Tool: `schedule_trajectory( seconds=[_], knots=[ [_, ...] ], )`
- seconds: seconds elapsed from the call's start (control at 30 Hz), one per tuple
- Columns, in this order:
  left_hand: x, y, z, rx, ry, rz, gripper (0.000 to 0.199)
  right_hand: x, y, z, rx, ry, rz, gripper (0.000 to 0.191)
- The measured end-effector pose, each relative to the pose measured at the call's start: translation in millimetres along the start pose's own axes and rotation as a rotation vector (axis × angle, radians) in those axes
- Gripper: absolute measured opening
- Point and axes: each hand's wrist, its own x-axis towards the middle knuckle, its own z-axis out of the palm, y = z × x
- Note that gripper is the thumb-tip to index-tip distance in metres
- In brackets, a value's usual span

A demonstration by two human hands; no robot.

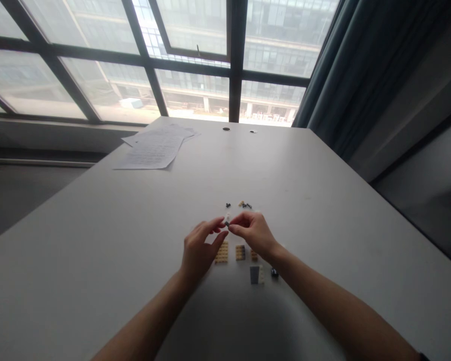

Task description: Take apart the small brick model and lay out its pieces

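Observation:
A small white-and-grey toy brick piece (227, 221) is held just above the table between my two hands. My right hand (256, 231) pinches it from the right with thumb and fingertips. From the left, the fingertips of my left hand (202, 245) reach its side, while the thumb stays apart lower down. Under my left thumb lies a tan studded plate (221, 253), partly covered. A tan-and-grey brick (240, 252) sits beside it, and another tan brick (254, 255) is half hidden by my right hand. Closer to me are a grey-and-white plate (256, 275) and a small black piece (274, 273).
Beyond my hands lie small black pieces (228, 205) and a cluster of tan and black pieces (245, 204). Printed papers (152, 150) rest on the white table (108, 220) at the far left. Windows and a dark curtain (346, 75) border the far side.

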Motion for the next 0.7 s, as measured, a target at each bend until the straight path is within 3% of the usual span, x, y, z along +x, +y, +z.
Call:
schedule_trajectory(
  seconds=[0.17,0.43,0.53,0.6,0.7],
  knots=[
    [-1,-1,0.1,0.017,-0.016,0.138,0.024,-1,1,5,0.168,-0.035,0.09,0.012],
    [1,0,-2.0,0.055,0.02,0.151,0.02,0,1,4,0.073,-0.091,0.028,0.012],
    [0,-1,-1.7,0.049,0.012,0.138,0.021,11,0,-12,-0.138,-0.008,-0.083,0.017],
    [0,-2,-1.4,0.042,0.009,0.125,0.023,24,0,-29,-0.407,0.184,-0.163,0.02],
    [0,-3,-1.2,0.036,0.004,0.122,0.023,45,6,-53,-0.757,0.293,-0.087,0.019]
  ],
)
